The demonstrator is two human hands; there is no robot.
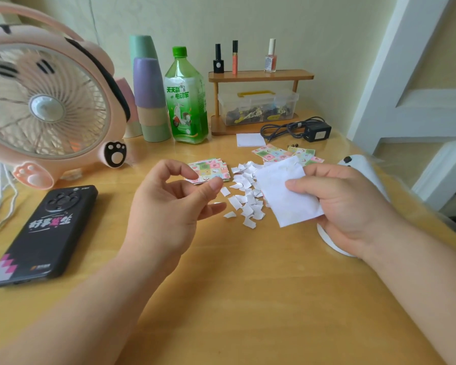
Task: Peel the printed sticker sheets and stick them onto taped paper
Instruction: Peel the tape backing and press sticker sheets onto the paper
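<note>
A light wooden table [248, 285] is being viewed from above, with two bare forearms reaching in from the near edge. At the far left, a pink cat-faced desk fan [46, 106] is being stood on paw-shaped feet. At the far centre, a small wooden shelf [261, 75] is being used for three nail-polish bottles [271, 56], with a clear plastic box [258, 106] being kept beneath it. Between fan and shelf, a green tea bottle [186, 101] and a stack of pastel cups [149, 98] are being kept side by side. A black phone [45, 233] is being left face down at the near left.

A white paper sheet [282, 196] is being held above the table by the right hand [348, 204], the thumb pressed on top and the fingers curled beneath. The left hand [169, 204] is being held just beside it, fingers curled, thumb and forefinger narrowly apart; whether anything is being pinched cannot be told.

Printed sticker sheets [209, 171] are being kept in a stack just beyond the left hand, with more [274, 153] lying beyond the held sheet. Between the hands, a pile of small white paper scraps [245, 198] is being left on the table.
</note>
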